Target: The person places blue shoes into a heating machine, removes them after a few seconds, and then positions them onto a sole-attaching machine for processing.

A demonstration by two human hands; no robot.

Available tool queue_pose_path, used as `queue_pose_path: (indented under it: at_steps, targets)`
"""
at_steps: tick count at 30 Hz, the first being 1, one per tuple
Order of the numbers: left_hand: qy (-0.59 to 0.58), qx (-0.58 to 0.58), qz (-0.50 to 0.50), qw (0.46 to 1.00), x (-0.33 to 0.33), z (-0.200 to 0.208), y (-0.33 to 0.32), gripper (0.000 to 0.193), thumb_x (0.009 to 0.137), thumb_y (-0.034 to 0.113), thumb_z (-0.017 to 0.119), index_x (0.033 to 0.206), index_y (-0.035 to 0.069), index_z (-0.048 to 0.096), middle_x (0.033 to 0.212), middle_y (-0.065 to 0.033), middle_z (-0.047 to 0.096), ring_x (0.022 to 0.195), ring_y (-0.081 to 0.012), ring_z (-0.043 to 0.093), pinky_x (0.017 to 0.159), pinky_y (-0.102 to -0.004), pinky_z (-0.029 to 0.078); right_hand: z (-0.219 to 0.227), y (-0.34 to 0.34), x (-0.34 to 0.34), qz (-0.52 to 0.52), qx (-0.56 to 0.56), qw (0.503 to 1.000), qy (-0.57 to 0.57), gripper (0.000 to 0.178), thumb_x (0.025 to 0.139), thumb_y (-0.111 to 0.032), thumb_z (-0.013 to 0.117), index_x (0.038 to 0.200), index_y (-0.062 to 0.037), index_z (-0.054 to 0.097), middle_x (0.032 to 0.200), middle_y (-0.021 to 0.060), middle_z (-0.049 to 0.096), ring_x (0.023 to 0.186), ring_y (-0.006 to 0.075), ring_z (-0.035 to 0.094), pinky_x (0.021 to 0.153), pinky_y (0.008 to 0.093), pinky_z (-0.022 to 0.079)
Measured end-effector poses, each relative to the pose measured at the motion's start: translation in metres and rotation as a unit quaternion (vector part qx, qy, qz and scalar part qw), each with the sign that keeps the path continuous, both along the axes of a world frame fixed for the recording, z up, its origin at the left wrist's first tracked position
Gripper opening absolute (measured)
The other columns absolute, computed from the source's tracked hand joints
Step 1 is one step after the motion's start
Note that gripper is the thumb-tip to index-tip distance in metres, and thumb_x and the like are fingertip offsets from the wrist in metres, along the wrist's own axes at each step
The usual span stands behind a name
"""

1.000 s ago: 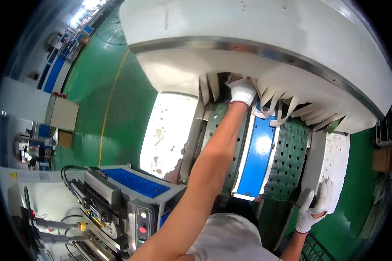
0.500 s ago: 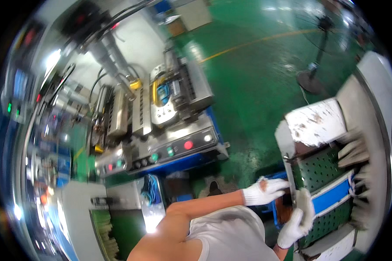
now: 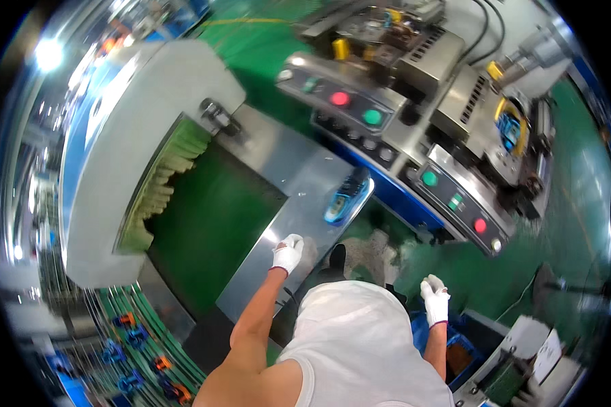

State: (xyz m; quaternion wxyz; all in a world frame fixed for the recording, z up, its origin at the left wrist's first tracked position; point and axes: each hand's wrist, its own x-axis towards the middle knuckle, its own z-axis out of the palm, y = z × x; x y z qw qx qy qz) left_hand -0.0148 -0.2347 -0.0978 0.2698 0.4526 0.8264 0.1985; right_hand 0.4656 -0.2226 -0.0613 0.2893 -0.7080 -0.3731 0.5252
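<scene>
My left hand (image 3: 288, 255), in a white knit glove, hovers over the steel ledge (image 3: 293, 203). Its fingers are curled in and nothing shows between them. Farther along that ledge lies a blue and black shoe (image 3: 347, 197), apart from my hand. On the right, beside my body, my right hand (image 3: 435, 300) wears a matching glove; its loosely bent fingers stand apart with nothing visible in them. Below it is a blue crate (image 3: 463, 347) with something brown inside.
A pale machine housing (image 3: 125, 156) with a fringed opening (image 3: 166, 183) and green belt (image 3: 217, 224) stands at left. Ahead is a pressing machine with a button panel (image 3: 360, 112). Blue and orange pieces (image 3: 137, 337) lie on a roller rack at lower left. A fan base (image 3: 543, 288) stands right.
My view has swung left. Both hands have left the perforated green conveyor on the right; the left one is now over the steel ledge, the right one beside my body.
</scene>
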Motion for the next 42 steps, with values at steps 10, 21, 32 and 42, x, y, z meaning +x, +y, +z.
queue_pose_path:
  at_steps: [10,21,32,42]
  targets:
    - [0.023,0.014,0.197,0.98,-0.182,-0.091,-0.008,0.016,0.093,0.026,0.067,0.102,0.014,0.074,0.098,-0.0153,0.076,0.094,-0.037,0.072,0.084,-0.0508,0.057,-0.001,0.172,-0.285,0.061,-0.04,0.996,0.053,0.063,0.091,-0.026,0.081,0.142,-0.0008,0.054,0.126,0.0106,0.065,0.106,0.0194,0.064,0.083,0.0391,0.055]
    - [0.234,0.242,0.285,0.897,-0.54,-0.081,0.129,0.042,0.087,0.0,0.06,0.129,0.002,0.062,0.128,-0.0251,0.063,0.122,-0.0426,0.059,0.109,-0.0498,0.045,-0.05,0.207,-0.331,0.061,0.055,0.952,-0.296,0.061,0.082,-0.013,0.084,0.135,0.0022,0.058,0.111,0.0122,0.071,0.081,0.0188,0.066,0.07,0.0344,0.056]
    - [0.339,-0.173,0.248,0.891,-0.747,-0.16,0.153,0.052,0.087,0.033,0.063,0.131,0.006,0.064,0.124,-0.0231,0.066,0.118,-0.0449,0.059,0.103,-0.0557,0.046,-0.002,0.201,-0.4,0.121,0.007,0.917,-0.379,0.062,0.09,-0.023,0.08,0.141,0.0001,0.053,0.121,0.0114,0.067,0.104,0.0192,0.061,0.093,0.035,0.05]
    - [0.288,-0.063,0.257,0.92,-0.66,-0.114,0.133,0.072,0.085,0.055,0.068,0.139,0.008,0.059,0.133,-0.0237,0.063,0.124,-0.0438,0.058,0.105,-0.0549,0.046,-0.021,0.202,-0.361,0.158,0.027,0.911,-0.381,0.069,0.091,-0.021,0.08,0.146,0.0041,0.046,0.121,0.0164,0.066,0.106,0.0208,0.061,0.093,0.0358,0.051]
